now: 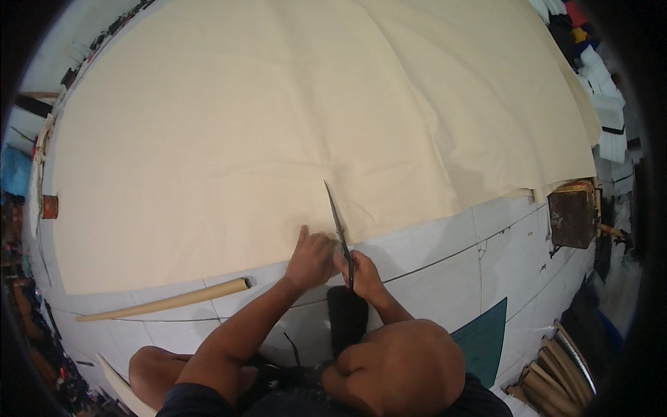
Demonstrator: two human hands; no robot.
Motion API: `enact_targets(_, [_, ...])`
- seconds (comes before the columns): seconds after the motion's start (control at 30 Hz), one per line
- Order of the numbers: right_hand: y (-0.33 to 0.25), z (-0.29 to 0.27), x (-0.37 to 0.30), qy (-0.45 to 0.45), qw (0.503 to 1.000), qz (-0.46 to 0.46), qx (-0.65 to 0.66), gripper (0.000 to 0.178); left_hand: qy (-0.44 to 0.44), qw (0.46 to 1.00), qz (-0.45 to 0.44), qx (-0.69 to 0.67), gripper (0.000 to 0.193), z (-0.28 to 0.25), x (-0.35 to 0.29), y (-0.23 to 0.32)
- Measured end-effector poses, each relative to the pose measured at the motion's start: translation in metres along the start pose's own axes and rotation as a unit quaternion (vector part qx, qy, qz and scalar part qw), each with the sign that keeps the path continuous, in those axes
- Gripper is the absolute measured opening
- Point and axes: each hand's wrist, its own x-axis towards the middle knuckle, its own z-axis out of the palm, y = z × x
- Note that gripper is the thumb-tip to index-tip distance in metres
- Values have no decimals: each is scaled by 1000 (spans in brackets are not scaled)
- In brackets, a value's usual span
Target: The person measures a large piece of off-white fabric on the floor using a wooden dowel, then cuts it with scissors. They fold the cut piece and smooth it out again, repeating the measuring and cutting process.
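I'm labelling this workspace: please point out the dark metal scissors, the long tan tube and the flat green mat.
Dark metal scissors (338, 224), head view: the blades.
Long tan tube (167, 300), head view: its side, midway along.
Flat green mat (485, 342), head view: its upper surface.

We hold both hands out in front of us, very close together. Our left arm (243, 323) comes up from a dark sleeve (198, 402), bends at the elbow and slants in to the right. Our left hand (311, 261) is low with its back up. One finger sticks out ahead, and the others look bent. Our right hand (364, 274) is curled in a grip. Our right forearm (393, 310) slants in to the left, partly hidden by our big bent knee (424, 361). We can't tell if our hands touch.
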Motion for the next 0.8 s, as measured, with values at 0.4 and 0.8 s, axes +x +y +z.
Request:
enact_targets(0.4, [-11, 2, 21, 48, 997, -54, -34, 51, -39, 996, -12, 83, 47, -5, -6, 19])
enact_targets(0.8, [-54, -5, 66, 9, 997, -11, -74, 72, -23, 998, 8, 64, 46, -5, -7, 19])
